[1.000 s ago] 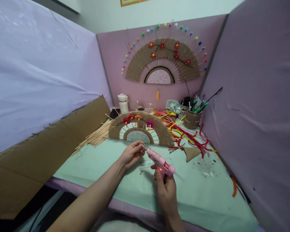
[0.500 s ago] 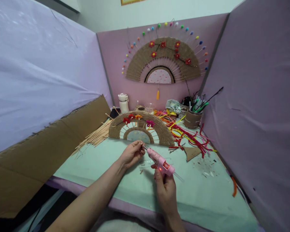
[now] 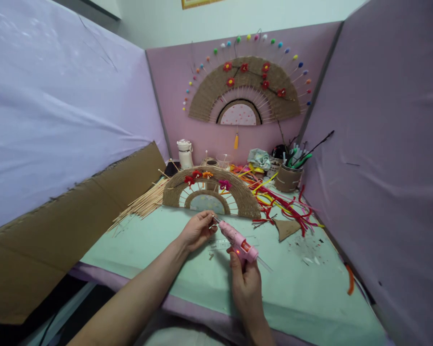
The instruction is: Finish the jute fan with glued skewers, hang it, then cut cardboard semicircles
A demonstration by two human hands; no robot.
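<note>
My right hand [image 3: 248, 283] is closed around the handle of a pink hot glue gun [image 3: 234, 236], which points up and left. A clear glue stick [image 3: 264, 264] sticks out of its back end, and a red light glows near the grip. At the gun's nozzle, my left hand [image 3: 199, 230] pinches something too small to make out. Just beyond the hands, a fan-shaped piece wound with brown twine [image 3: 247, 199] leans upright, bearing red, orange and magenta flowers. A clear ruler [image 3: 220, 244] lies on the table beneath the gun, partly hidden.
Thin wooden sticks [image 3: 140, 202] are piled at left, beside a cardboard panel [image 3: 75, 216]. Coloured pipe cleaners [image 3: 285, 204] and a cardboard scrap [image 3: 286, 229] lie at right. Behind stand a white bottle [image 3: 184, 154] and a tool holder [image 3: 287, 178]. A larger fan [image 3: 202, 98] hangs on the back wall.
The glue gun's back end and my right hand have shifted very slightly left. My left hand stays pinched at the nozzle.
</note>
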